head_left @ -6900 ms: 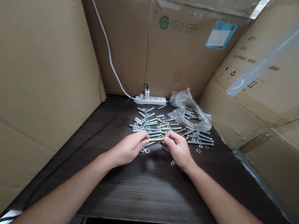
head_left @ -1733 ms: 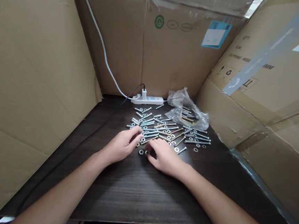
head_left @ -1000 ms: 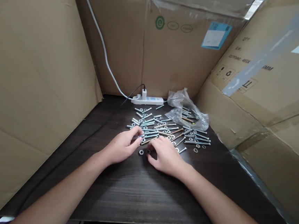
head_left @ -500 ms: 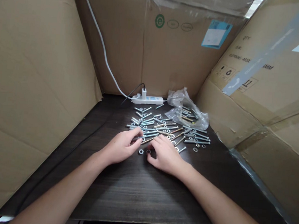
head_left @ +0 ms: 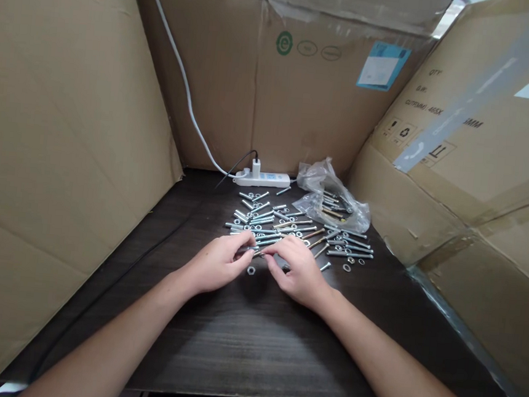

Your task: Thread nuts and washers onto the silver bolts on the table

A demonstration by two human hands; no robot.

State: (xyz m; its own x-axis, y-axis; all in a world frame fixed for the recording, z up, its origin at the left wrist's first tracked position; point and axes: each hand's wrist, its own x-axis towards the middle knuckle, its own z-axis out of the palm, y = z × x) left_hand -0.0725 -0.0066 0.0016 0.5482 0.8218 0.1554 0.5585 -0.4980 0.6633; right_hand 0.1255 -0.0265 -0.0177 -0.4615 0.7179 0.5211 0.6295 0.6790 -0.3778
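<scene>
My left hand (head_left: 221,266) pinches a silver bolt (head_left: 249,249) by its left end, just above the dark table (head_left: 252,339). My right hand (head_left: 297,271) has its fingers closed at the bolt's right tip, pinching something too small to name, perhaps a nut. A single loose nut (head_left: 251,271) lies on the table below and between both hands. Right behind the hands, a spread of several bolts, nuts and washers (head_left: 290,225) covers the table.
A clear plastic bag (head_left: 333,201) with more bolts lies at the back right. A white power strip (head_left: 262,177) with a plug and cables sits against the back cardboard wall (head_left: 277,101). Cardboard boxes close in the left and right sides.
My right hand has lifted off the table, where it was picking at the loose nuts, and come up to the tip of the bolt in my left hand. One of the two loose nuts is gone.
</scene>
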